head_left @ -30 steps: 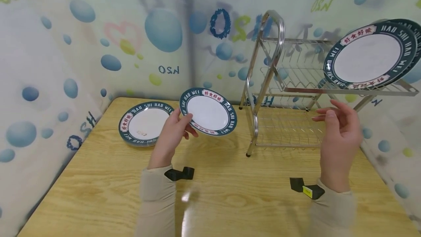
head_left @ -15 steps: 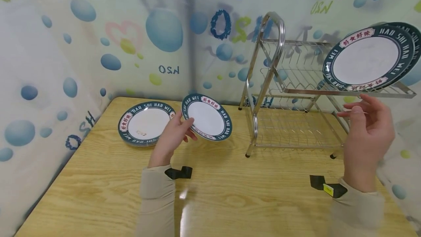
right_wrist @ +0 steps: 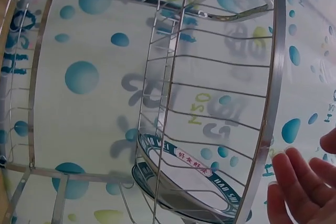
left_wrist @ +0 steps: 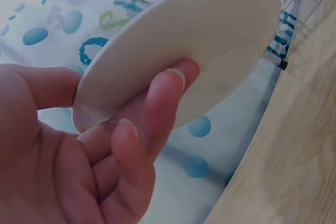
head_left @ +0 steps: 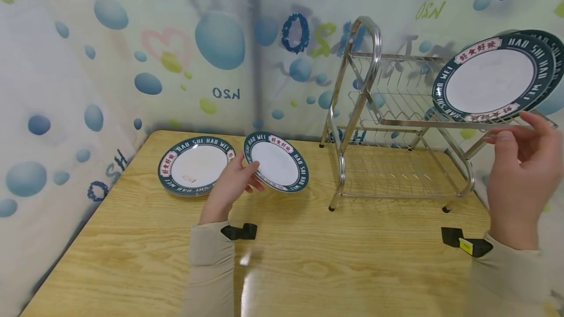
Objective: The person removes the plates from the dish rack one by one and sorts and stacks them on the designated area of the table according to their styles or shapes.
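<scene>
My left hand (head_left: pixel 231 185) pinches the left rim of a white plate (head_left: pixel 277 163) with a dark green lettered border. The thumb lies on the plate's face, and in the left wrist view the fingers (left_wrist: pixel 163 98) press its pale underside (left_wrist: pixel 210 40). The plate is tilted above the table. My right hand (head_left: pixel 526 175), holding nothing, is raised below the plates (head_left: pixel 489 79) that stand on the upper tier of the metal dish rack (head_left: pixel 374 97). In the right wrist view its fingers (right_wrist: pixel 296 179) are loosely bent beside the rack's rail (right_wrist: pixel 268 103); I cannot tell whether they touch it.
A stack of matching plates (head_left: pixel 194 165) lies on the wooden table (head_left: pixel 317 258) at the left. The rack's lower tier (head_left: pixel 392 170) is just above the tabletop at the right. Patterned walls (head_left: pixel 176 87) close off the back and sides.
My right hand has moved right and slightly up, toward the rack's right end. The plate in my left hand has come down a little. The head view has shifted slightly.
</scene>
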`<state>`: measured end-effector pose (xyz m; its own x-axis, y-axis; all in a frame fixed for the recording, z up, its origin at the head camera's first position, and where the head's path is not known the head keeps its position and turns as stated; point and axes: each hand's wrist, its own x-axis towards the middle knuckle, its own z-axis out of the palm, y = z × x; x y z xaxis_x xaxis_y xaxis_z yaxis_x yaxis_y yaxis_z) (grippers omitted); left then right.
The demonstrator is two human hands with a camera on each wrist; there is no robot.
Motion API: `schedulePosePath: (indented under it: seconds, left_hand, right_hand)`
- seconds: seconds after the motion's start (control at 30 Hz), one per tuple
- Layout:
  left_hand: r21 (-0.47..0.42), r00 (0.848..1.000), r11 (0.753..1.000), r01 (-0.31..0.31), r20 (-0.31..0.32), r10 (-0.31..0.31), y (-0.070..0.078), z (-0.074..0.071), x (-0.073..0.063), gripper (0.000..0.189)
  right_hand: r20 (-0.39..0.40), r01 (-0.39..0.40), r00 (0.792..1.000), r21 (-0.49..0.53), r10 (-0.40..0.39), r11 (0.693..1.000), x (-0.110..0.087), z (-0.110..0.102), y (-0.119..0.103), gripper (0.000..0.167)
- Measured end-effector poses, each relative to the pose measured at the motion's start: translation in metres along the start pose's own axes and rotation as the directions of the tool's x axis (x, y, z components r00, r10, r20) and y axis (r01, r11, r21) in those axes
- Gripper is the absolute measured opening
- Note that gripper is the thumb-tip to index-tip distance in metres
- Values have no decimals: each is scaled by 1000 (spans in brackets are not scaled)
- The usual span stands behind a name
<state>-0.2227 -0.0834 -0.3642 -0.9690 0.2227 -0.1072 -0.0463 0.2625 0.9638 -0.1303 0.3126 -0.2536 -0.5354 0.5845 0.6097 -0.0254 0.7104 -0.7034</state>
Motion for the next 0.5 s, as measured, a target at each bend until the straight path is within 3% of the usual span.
schedulePosePath:
  seconds: [0.27, 0.5]
  left_hand:
    - [5, 1000, 1000, 11, -17, -11, -3, -1, 3, 35]
    - [16, 999, 999, 46, -15, -46, -7, -1, 4, 32]
  right_hand:
    - [13, -98, 995, -136, 100, 986, 20, -5, 5, 38]
    - [57, -114, 990, -217, 129, 970, 33, -4, 10, 42]
